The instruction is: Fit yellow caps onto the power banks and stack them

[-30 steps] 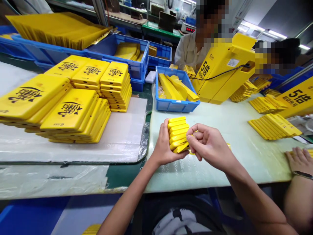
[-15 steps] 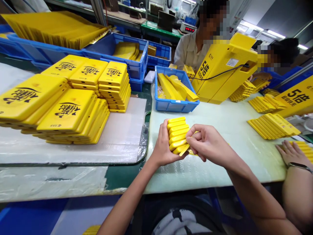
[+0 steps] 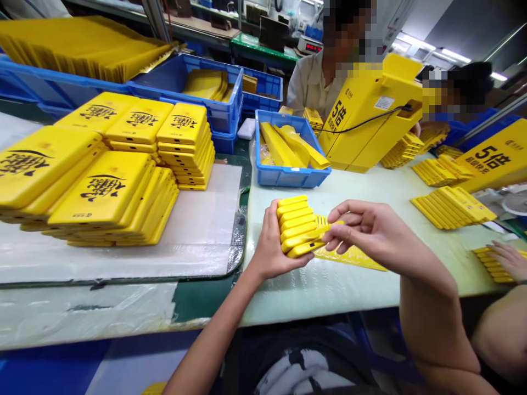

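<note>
Rightward goes the right hand (image 3: pixel 368 233), swinging a little away from the stack of yellow cases (image 3: pixel 294 219), and the thin yellow strip (image 3: pixel 315 236) that hung over the lowest case a moment ago now stretches up towards the fingertips. That bares a dark opening (image 3: pixel 312 244) in the bottom case's edge, so the strip looks clear of that case, though whether it still clings to the one above I can't tell. Mid-frame, the left hand (image 3: pixel 269 244) is wrapped firmly round the stack, thumb underneath, holding it tilted above the desk (image 3: pixel 280 307). Right fingers are curled, thumb and fingertips nearly together, apparently pinching the strip; the contact itself is blurred. More of a slotted yellow sheet (image 3: pixel 358 258) shows now, lying right of centre, beneath the right hand.
</note>
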